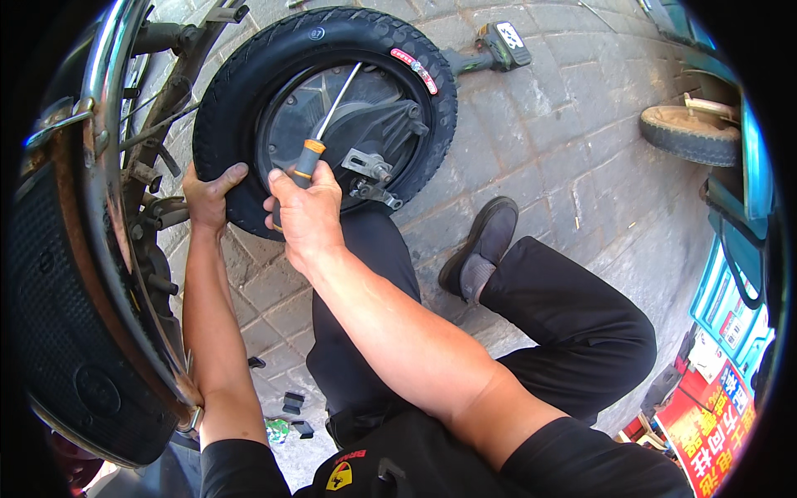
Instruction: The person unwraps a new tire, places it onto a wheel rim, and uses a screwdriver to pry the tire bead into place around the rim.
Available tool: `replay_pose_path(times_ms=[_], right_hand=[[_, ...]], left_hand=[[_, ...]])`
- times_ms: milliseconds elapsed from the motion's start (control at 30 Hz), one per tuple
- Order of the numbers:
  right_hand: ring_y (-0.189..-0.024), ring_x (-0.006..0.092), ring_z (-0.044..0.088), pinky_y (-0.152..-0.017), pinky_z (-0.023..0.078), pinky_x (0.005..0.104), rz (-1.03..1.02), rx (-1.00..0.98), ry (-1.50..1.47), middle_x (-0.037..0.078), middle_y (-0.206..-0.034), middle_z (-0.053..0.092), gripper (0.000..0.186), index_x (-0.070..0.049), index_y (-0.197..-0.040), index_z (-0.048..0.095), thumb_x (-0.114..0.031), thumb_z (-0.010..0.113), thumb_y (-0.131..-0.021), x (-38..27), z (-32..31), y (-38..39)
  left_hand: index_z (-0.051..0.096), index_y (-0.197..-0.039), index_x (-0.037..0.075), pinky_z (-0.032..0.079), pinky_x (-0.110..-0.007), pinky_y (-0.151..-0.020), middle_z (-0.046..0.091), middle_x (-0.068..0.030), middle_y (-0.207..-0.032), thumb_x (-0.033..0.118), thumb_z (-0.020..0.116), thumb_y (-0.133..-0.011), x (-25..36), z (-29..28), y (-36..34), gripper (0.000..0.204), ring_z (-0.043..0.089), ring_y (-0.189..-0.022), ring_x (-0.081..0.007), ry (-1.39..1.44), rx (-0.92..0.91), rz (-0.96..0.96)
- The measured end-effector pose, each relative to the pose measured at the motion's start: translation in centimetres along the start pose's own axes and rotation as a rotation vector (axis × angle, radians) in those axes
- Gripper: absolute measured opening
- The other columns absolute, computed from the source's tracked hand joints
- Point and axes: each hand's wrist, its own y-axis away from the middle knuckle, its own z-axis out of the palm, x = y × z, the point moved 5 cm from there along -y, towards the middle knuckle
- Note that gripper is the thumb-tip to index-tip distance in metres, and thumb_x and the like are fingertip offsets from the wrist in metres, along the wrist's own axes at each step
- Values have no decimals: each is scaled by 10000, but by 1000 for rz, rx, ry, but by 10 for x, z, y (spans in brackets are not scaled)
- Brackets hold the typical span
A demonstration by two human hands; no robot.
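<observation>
A small wheel with a black tire (226,116) and a grey metal hub (311,104) is held up in front of my legs. My left hand (209,196) grips the tire at its lower left, thumb on the sidewall and fingers partly hidden at the tread. In my right hand (309,207) is a screwdriver (309,158) with a grey and orange handle. Its shaft slants up across the hub, and its tip appears near the tire's inner edge; whether it touches there I cannot tell. An axle nut and bracket (368,166) stick out beside my right hand.
Close on my left stands a scooter frame (108,207) with a black footboard (91,373). A cordless power tool (498,48) lies behind the wheel on the paving (556,124). At right are a blue vehicle with a worn wheel (689,134) and a red sign (710,423).
</observation>
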Motion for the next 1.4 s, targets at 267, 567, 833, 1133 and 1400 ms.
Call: replay_pose_path(times_ms=[267, 567, 833, 1133, 1400], right_hand=[[-548, 124, 567, -426, 457, 288, -56, 45, 86, 43, -754, 560, 192, -58, -970, 499, -105, 678, -918, -22, 6, -6], [-587, 152, 600, -427, 443, 299, 207, -124, 351, 65, -789, 601, 141, -36, -928, 583, -139, 679, -923, -131, -40, 24], [-588, 154, 598, -398, 404, 251, 166, -201, 470, 90, -833, 623, 274, -8, -1152, 561, -148, 660, -938, -187, -40, 22], [-555, 140, 599, -366, 367, 232, 103, -287, 655, 112, -841, 646, 532, 7, -1387, 471, -122, 664, -909, -233, -48, 6], [-530, 112, 613, -328, 369, 178, 95, -448, 832, 114, -842, 660, 494, 24, -1386, 477, -147, 631, -949, -272, -46, -20]], left_hand=[[649, -1188, -30, 570, -336, -845, 721, -115, -1085, 92, 885, -689, 5, 5, 6, 566, 697, -915, -208, 7, 17, 48], [661, -1169, -33, 568, -329, -841, 730, -103, -1065, 89, 890, -687, 4, 7, 8, 547, 698, -909, -190, -22, 48, 64], [661, -1171, -24, 565, -332, -850, 732, -102, -1072, 90, 894, -681, 12, 12, 9, 555, 697, -912, -190, -58, 66, 75], [657, -1175, -30, 559, -329, -863, 731, -102, -1073, 130, 912, -660, 11, 12, 10, 596, 691, -923, -193, -82, 95, 80], [661, -1162, -30, 555, -326, -869, 732, -103, -1062, 149, 922, -656, 12, 13, 11, 597, 691, -921, -196, -80, 124, 99]])
